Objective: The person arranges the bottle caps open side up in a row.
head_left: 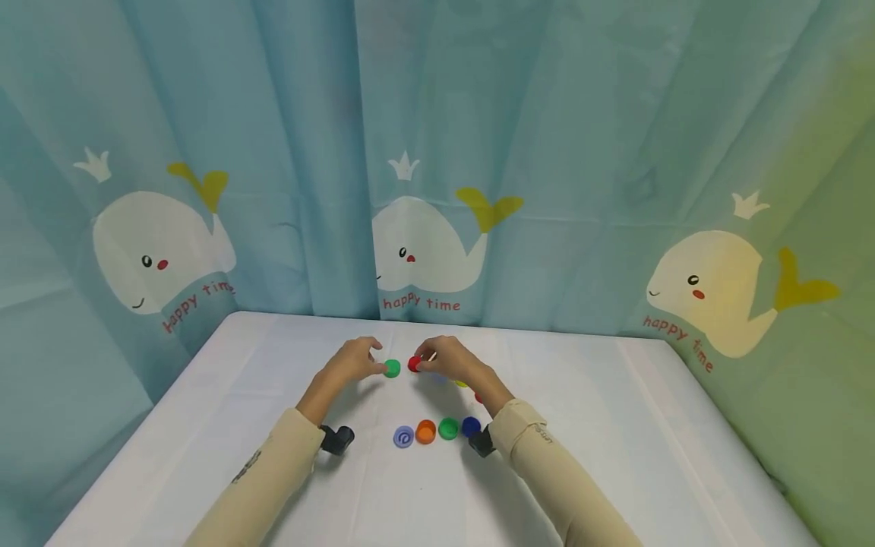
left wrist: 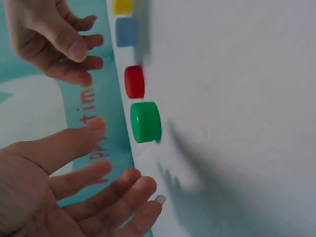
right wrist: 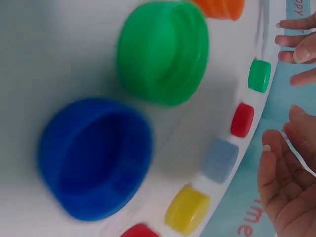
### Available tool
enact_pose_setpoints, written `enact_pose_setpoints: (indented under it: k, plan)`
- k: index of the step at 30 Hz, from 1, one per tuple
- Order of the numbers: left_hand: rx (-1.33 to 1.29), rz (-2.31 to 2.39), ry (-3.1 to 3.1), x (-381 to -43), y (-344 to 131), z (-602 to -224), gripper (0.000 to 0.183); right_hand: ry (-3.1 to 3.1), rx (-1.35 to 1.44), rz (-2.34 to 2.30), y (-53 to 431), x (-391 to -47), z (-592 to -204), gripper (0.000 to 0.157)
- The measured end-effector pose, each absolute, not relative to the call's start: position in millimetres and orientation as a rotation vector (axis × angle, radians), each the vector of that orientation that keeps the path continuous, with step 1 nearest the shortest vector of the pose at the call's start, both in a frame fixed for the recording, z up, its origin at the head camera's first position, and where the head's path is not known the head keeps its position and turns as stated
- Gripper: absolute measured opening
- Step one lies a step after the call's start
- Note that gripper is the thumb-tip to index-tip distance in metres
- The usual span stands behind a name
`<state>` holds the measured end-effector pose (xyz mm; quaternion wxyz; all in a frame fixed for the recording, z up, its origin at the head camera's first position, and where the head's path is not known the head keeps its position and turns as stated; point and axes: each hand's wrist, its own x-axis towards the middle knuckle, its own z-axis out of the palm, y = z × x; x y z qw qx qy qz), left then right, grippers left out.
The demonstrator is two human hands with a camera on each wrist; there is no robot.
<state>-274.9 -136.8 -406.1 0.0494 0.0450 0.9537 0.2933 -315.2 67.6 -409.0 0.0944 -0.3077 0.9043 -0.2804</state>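
My left hand point(head_left: 355, 359) is held beside a green bottle cap point(head_left: 393, 368) in the back row, its fingers spread and apart from the cap in the left wrist view. My right hand point(head_left: 448, 357) hovers by a red bottle cap point(head_left: 414, 364), which its fingertips overlap in the head view. In the right wrist view a gap shows between those loosely bent fingers point(right wrist: 269, 175) and the red cap. A light blue cap point(right wrist: 220, 160) and a yellow cap point(right wrist: 187, 209) continue the row, followed by a second red cap point(right wrist: 140, 231), partly cut off.
Nearer me lies a row of upturned caps: lilac point(head_left: 404, 437), orange point(head_left: 426, 431), green point(head_left: 448, 428) and blue point(head_left: 471, 426). They sit between my forearms on a white-covered table point(head_left: 410, 501). A whale-print curtain point(head_left: 574, 258) hangs behind the table and at its sides.
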Motion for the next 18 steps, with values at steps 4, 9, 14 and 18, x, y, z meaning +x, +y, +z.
enact_pose_setpoints:
  k: [4,9,14,18]
  plan:
    - [0.152,0.820,2.854,-282.0,-137.8,-401.9,0.041,2.669,-0.947,-0.772,54.0,-319.3,-409.4,0.022]
    - [0.150,0.797,2.847,-288.1,-134.3,-402.3,0.037,2.685,-0.987,-0.673,41.1,-322.8,-412.8,0.022]
    - [0.166,0.790,2.844,-290.8,-133.4,-407.8,0.038,2.680,-0.952,-0.626,27.5,-325.0,-418.1,0.024]
    - [0.182,0.755,2.848,-291.4,-133.2,-410.8,0.037,2.682,-0.948,-0.596,20.8,-326.4,-418.0,0.027]
